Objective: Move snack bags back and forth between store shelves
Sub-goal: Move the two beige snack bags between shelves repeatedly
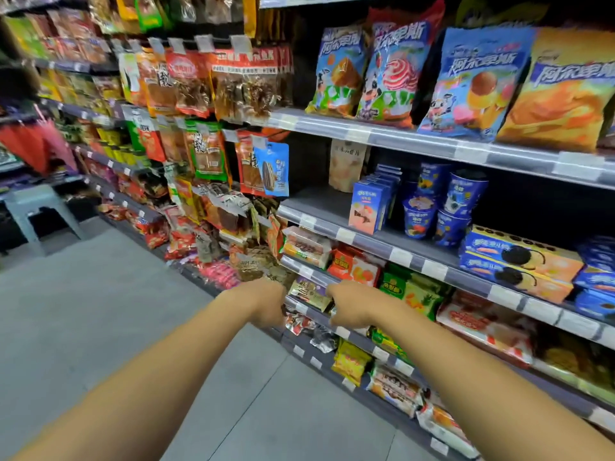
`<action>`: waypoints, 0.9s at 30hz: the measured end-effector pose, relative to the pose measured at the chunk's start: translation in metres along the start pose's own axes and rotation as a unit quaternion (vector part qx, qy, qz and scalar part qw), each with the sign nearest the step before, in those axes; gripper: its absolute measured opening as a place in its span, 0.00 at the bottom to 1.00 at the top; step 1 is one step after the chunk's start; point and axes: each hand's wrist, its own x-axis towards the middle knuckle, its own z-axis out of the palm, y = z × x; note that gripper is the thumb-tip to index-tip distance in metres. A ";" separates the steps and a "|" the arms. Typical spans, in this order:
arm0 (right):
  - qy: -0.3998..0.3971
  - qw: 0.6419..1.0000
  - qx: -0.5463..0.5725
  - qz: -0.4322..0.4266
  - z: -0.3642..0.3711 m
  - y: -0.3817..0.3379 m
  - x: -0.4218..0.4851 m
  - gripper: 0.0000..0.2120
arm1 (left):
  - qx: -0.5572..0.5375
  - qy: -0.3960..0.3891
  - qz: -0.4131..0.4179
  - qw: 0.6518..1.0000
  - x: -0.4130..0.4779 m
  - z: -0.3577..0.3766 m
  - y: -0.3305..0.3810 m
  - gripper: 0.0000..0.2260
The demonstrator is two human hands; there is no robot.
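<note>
**Entry: snack bag, lower shelf, two hands at it**

Gold-and-purple snack bag (309, 292): lay at the front edge of a lower shelf (316, 315), near its left end. Left hand (266, 306): at the bag's left side, fingers hidden. Right hand (349, 306): at its right side, fingers curled toward it. Whether either hand gripped the bag could not be told.

Risks, as judged: a shallow or one-sided pinch would let the slick foil slip. A sweeping pull could drag the green bags (416, 294) beside it or knock the hanging packets (256, 261) at the left.
</note>
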 end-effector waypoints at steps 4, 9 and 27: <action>-0.007 1.000 0.000 0.016 -0.016 -0.004 0.061 0.24 | 0.007 0.004 0.020 1.000 0.051 -0.027 -0.031 0.13; -0.004 0.999 0.020 0.037 -0.039 -0.006 0.135 0.21 | 0.013 0.011 0.044 0.999 0.110 -0.062 -0.066 0.20; 0.068 0.972 0.094 0.204 -0.119 0.022 0.307 0.23 | 0.077 0.047 0.194 0.977 0.316 -0.158 -0.151 0.21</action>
